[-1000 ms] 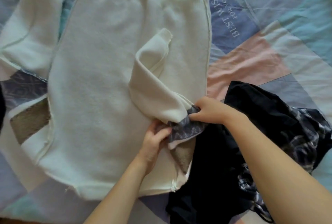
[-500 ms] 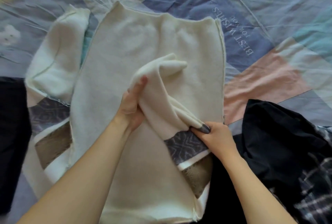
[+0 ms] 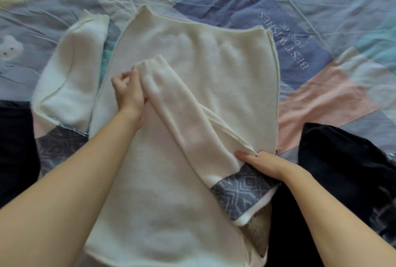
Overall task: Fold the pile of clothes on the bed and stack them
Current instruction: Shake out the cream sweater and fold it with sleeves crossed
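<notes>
A cream fleece sweater (image 3: 214, 69) lies flat on the bed, inside out, with grey patterned bands at the shoulders. Its right sleeve (image 3: 182, 121) is folded diagonally across the body. My left hand (image 3: 128, 93) pinches the cuff end of that sleeve near the sweater's middle. My right hand (image 3: 263, 164) presses flat on the sleeve's shoulder end, by the grey patterned band (image 3: 237, 196). The other sleeve (image 3: 70, 78) lies spread out to the left.
A dark garment pile (image 3: 342, 170) with plaid fabric sits at the right, beside my right forearm. Another dark cloth (image 3: 15, 149) lies at the left edge. The patchwork bedspread (image 3: 321, 9) stretches beyond the sweater.
My left hand has carried the sleeve cuff up and left across the sweater body, laying the sleeve out diagonally. My right hand has stayed at the shoulder end and flattened onto it.
</notes>
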